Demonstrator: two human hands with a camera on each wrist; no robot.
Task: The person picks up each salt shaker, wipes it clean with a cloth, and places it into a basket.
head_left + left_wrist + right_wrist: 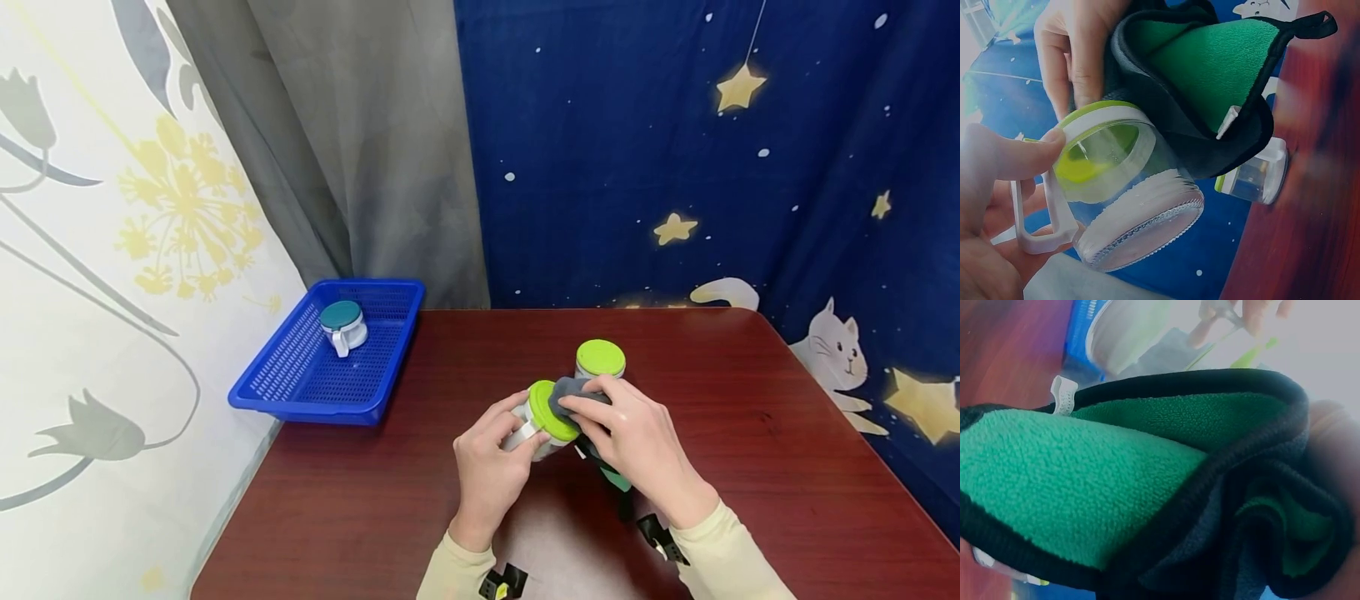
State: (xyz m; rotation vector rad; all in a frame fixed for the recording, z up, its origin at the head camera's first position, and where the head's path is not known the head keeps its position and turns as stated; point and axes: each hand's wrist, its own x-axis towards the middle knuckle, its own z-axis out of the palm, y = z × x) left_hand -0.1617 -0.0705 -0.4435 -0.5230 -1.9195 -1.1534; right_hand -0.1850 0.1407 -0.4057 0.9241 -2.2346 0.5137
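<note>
surface [337,517]: dark red wood. blue basket [322,411] sits at its far left, teal-lidded jar [345,329] upright inside. cloth [1210,75]: dark grey one side, green the other; looks soft and light, should bunch easily. right hand [637,425]: grip is narrow, pinching a fold of the cloth against the held jar [1135,194]; loose part hangs below. left hand [491,467]: grip is on that jar, thumb by the lid edge, fingers around the handle. jar is tilted, off the surface, between both hands. reads as clear glass: stiff, some weight, slick, likely breaks if dropped. second green-lidded jar [600,358] stands just beyond the right hand. lid [542,406] is probably plastic. best hold: white handle [1041,242], thumb steadying the rim.
</note>
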